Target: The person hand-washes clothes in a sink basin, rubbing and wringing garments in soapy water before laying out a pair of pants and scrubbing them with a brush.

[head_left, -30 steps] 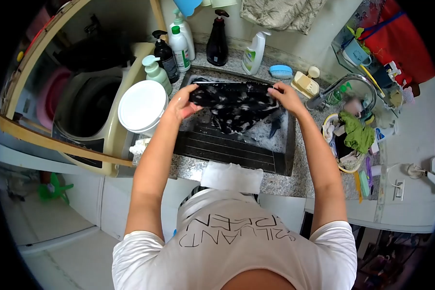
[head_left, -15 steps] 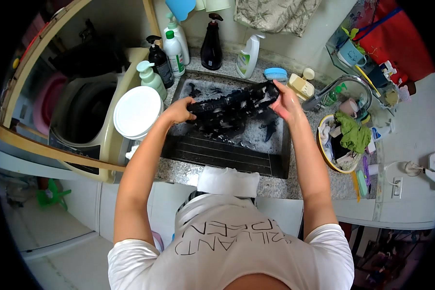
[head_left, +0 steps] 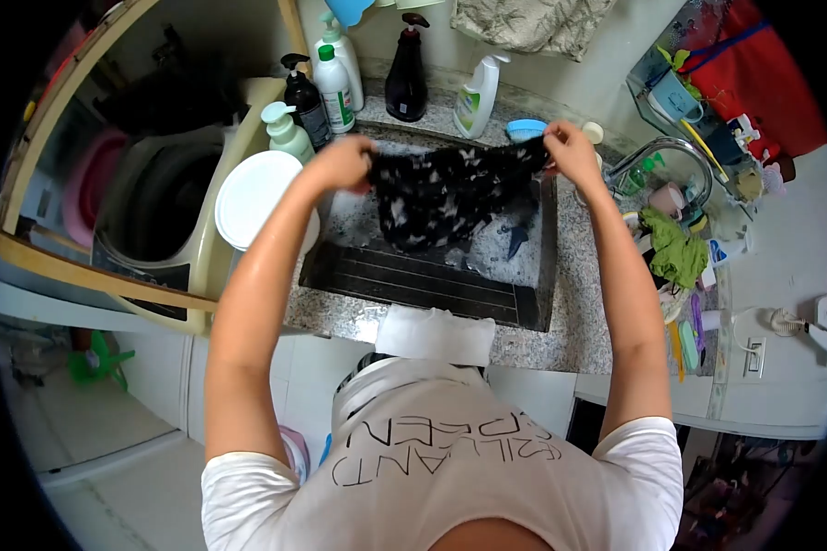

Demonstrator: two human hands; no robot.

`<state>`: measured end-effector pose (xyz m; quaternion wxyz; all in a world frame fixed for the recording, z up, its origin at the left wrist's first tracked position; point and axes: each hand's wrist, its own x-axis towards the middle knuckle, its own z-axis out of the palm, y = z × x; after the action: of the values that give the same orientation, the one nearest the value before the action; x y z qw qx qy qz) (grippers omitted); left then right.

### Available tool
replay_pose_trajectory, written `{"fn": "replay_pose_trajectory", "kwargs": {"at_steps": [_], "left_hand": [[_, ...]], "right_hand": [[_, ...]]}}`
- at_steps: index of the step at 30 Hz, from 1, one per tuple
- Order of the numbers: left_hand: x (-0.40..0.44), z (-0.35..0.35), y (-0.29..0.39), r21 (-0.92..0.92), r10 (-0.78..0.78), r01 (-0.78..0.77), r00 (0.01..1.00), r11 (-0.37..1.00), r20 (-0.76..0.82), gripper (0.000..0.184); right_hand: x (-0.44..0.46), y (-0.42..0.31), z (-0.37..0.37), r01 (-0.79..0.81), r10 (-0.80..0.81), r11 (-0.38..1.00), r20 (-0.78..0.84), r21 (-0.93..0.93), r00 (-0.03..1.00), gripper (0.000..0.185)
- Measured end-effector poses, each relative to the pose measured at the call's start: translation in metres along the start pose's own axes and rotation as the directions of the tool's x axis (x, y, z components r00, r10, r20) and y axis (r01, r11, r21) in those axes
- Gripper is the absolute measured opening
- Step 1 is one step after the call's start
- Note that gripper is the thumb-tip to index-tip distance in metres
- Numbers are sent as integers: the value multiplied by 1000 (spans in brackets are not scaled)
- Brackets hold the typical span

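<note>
A wet black garment [head_left: 450, 197] with white patches of suds or pattern hangs stretched between my two hands over the sink. My left hand [head_left: 342, 165] grips its left upper corner, slightly smeared by motion. At the other upper corner, my right hand [head_left: 572, 151] pinches the cloth between thumb and fingers. Below lies the sink [head_left: 413, 289], with foamy grey water and a dark ribbed washboard-like slope along its near side. Another dark piece of cloth [head_left: 516, 241] shows in the suds to the right. The garment hides the middle of the water.
Behind the sink stand several bottles, including a dark pump bottle [head_left: 406, 69], a white spray bottle [head_left: 478, 96] and a blue brush [head_left: 526, 129]. A white lidded bucket [head_left: 259, 197] is at left, the faucet [head_left: 662, 151] and green cloth [head_left: 675, 248] at right.
The garment has been raised and spread from a bunched roll into a hanging sheet. Both hands have moved up and away from me, and the left hand has shifted slightly left.
</note>
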<state>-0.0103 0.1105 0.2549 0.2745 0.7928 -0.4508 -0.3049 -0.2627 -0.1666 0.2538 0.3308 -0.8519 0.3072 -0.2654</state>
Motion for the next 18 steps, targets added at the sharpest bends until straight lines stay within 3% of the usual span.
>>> {"fn": "replay_pose_trajectory", "kwargs": {"at_steps": [1, 3, 5, 6, 9, 11, 12, 13, 14, 15, 16, 18], "left_hand": [[-8, -15, 22, -298, -18, 22, 1000, 954, 15, 41], [-7, -38, 46, -582, -28, -16, 997, 813, -66, 37], [-8, -55, 72, -728, 15, -153, 981, 668, -193, 40], [-11, -63, 87, -774, 1, -149, 982, 616, -188, 32], [-7, -76, 105, -800, -22, -190, 969, 568, -246, 25], [2, -83, 101, -485, -69, -138, 920, 864, -386, 37], [5, -85, 102, -484, -70, -138, 919, 864, -387, 37], [7, -86, 103, -172, 77, -156, 916, 973, -395, 31], [11, -88, 105, 159, 219, -173, 910, 972, -352, 25], [14, -90, 102, 336, 242, -138, 925, 932, -292, 32], [15, -93, 97, 336, 243, -139, 925, 932, -291, 32], [17, -97, 92, 141, 235, -231, 972, 963, -13, 42]], "right_hand": [[-4, -35, -10, -121, 117, 981, 34, 153, 993, 18], [11, -67, -24, -82, 87, 988, -38, 132, 995, 21], [24, -90, -43, 60, -50, 982, -59, 177, 997, 26], [25, -105, -52, 113, -98, 975, -90, 193, 991, 26], [47, -103, -72, 198, -180, 958, -106, 207, 978, 22], [60, -92, -80, 243, -243, 966, -15, 86, 970, 12], [58, -91, -78, 244, -244, 966, -15, 87, 970, 12], [57, -89, -75, 288, -290, 957, 67, 30, 955, 7], [56, -88, -73, 334, -327, 942, 151, -24, 933, 3], [50, -91, -70, 324, -318, 946, 155, -21, 935, 3], [44, -96, -69, 324, -317, 946, 155, -22, 936, 3], [35, -104, -68, 188, -199, 978, 157, 86, 967, 4]]}}
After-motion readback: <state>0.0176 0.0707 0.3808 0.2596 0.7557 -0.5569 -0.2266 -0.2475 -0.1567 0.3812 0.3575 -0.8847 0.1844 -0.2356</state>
